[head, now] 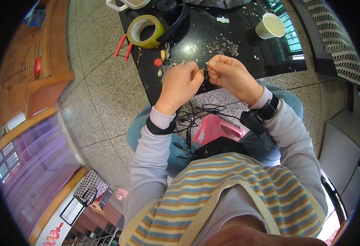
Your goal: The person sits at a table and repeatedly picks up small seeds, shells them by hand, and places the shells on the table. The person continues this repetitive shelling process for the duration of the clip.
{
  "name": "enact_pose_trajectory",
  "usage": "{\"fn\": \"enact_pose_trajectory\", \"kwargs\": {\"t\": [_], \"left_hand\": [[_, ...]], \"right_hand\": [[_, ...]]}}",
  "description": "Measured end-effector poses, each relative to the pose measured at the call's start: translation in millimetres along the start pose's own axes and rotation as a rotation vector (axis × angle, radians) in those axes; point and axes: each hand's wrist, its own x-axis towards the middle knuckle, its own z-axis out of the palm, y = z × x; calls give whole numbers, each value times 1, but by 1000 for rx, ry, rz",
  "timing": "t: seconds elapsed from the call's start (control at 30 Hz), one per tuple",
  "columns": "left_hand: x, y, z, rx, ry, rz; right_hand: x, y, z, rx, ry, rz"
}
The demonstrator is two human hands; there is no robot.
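Observation:
My right hand [229, 72] pinches a small pale seed [208, 64] between thumb and forefinger over the near edge of the glossy black table [272, 66]. Beside it, slightly apart, my left hand [181, 84] is curled with its back upward; whether anything is inside its fingers cannot be seen. Seeds and shells [229, 47] lie scattered on the tabletop beyond both hands. Just past my left hand is a bunch of keys with a red round fob [157, 62]. A paper cup [270, 26] with pale contents stands at the far right of the table.
A roll of yellowish clear tape [146, 31] and red-handled pliers or similar tool [123, 47] lie at the table's left edge. A small white piece [222, 20] is farther back. Black cables [189, 118] hang over my lap, above a pink plastic stool [214, 127].

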Motion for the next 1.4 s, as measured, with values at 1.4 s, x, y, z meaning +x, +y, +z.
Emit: {"fn": "enact_pose_trajectory", "kwargs": {"t": [1.4], "left_hand": [[-2,2,0,-798,-62,-90]], "right_hand": [[-9,-13,16,-464,-84,-138]]}}
